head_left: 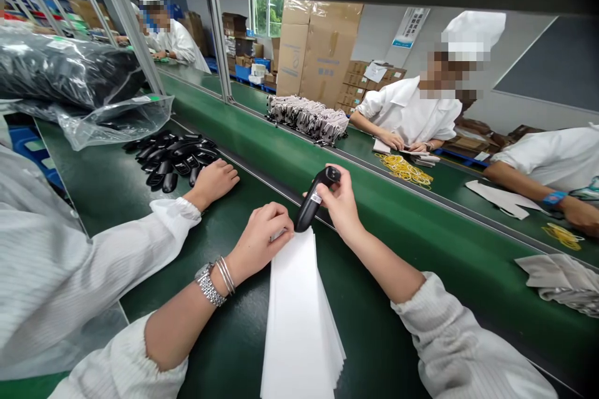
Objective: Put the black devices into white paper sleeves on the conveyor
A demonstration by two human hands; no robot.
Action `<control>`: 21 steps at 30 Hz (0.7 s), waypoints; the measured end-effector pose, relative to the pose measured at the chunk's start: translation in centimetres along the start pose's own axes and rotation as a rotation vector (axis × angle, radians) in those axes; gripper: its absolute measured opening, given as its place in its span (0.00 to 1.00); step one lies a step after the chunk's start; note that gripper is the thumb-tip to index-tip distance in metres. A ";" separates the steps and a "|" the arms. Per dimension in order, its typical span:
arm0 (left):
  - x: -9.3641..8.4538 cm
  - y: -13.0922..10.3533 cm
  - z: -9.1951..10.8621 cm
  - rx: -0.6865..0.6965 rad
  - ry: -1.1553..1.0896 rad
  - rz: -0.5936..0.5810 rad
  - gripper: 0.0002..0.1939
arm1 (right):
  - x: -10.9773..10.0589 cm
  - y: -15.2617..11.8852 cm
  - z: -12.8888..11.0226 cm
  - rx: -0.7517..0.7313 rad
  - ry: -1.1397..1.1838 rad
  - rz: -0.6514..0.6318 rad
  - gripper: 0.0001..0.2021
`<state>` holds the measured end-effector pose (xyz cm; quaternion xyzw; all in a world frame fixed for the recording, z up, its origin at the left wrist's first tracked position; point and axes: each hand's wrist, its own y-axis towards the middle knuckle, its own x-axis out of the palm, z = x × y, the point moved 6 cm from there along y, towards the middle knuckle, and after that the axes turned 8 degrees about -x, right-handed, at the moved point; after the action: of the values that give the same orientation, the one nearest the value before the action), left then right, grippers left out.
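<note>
My right hand (343, 199) is closed around a black curved handheld device (309, 206) with a small white label, tilted over the top end of a stack of long white sheets (292, 318). At the upper left corner of that stack is my left hand (263, 238), fingers bent together and touching the paper beside the device's lower end. Whether a sheet is pinched between those fingers is hard to make out. A pile of similar black devices (175, 153) lies on the green table to the left.
A co-worker's hand (218, 181) rests beside the black pile. Plastic-wrapped black goods (70, 68) are at the far left. Beyond the green conveyor (374, 199), people in white handle grey pieces near yellow bands (406, 169); bundled cables (306, 117) stand there. A metal post (128, 22) rises left.
</note>
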<state>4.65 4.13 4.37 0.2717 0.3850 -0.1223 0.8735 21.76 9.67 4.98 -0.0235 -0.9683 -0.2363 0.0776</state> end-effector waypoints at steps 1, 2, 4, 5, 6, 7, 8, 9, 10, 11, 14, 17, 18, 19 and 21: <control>-0.1 0.0 0.1 -0.006 -0.023 0.007 0.05 | 0.4 -0.3 0.3 0.034 0.002 -0.026 0.27; -0.2 -0.1 0.2 -0.012 -0.050 0.011 0.04 | 0.8 -0.7 0.6 0.069 0.003 -0.054 0.27; -0.3 -0.2 0.4 -0.027 -0.109 0.016 0.04 | 1.6 -1.4 1.1 0.127 -0.007 -0.111 0.26; -0.3 -0.2 0.4 -0.034 -0.138 0.016 0.05 | 1.9 -1.7 1.2 0.142 -0.023 -0.139 0.25; -0.4 -0.2 0.5 -0.040 -0.164 0.015 0.05 | 2.2 -1.9 1.2 0.144 -0.046 -0.163 0.24; -0.4 -0.2 0.5 -0.043 -0.186 0.013 0.05 | 2.4 -2.1 1.2 0.133 -0.072 -0.180 0.23; -0.4 -0.2 0.6 -0.045 -0.204 0.011 0.06 | 2.5 -2.2 1.1 0.113 -0.096 -0.190 0.22; -0.5 -0.2 0.6 -0.047 -0.217 0.009 0.06 | 2.5 -2.2 0.9 0.094 -0.114 -0.196 0.21; -0.5 -0.2 0.6 -0.048 -0.224 0.008 0.06 | 2.5 -2.2 0.9 0.082 -0.121 -0.195 0.22; -0.5 -0.2 0.6 -0.049 -0.226 0.009 0.06 | 2.4 -2.2 0.8 0.078 -0.118 -0.189 0.22; -0.6 -0.2 0.5 -0.055 -0.211 0.010 0.06 | 2.1 -2.2 1.0 0.140 -0.094 -0.179 0.25; -0.6 -0.2 0.7 -0.049 -0.201 0.007 0.06 | 2.6 -2.6 1.5 0.235 -0.128 -0.274 0.22; -0.6 -0.3 0.8 -0.045 -0.204 0.016 0.06 | 2.9 -2.8 1.5 0.247 -0.150 -0.329 0.20; -0.8 -0.3 0.9 -0.044 -0.206 0.034 0.06 | 3.3 -3.1 1.5 0.248 -0.168 -0.385 0.18; -1.2 -0.3 0.9 -0.059 -0.204 0.102 0.05 | 4.0 -3.4 1.4 0.243 -0.180 -0.468 0.16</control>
<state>4.22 3.39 5.63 0.2514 0.2830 -0.0933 0.9209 17.36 7.29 2.82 0.1894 -0.9716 -0.1271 -0.0633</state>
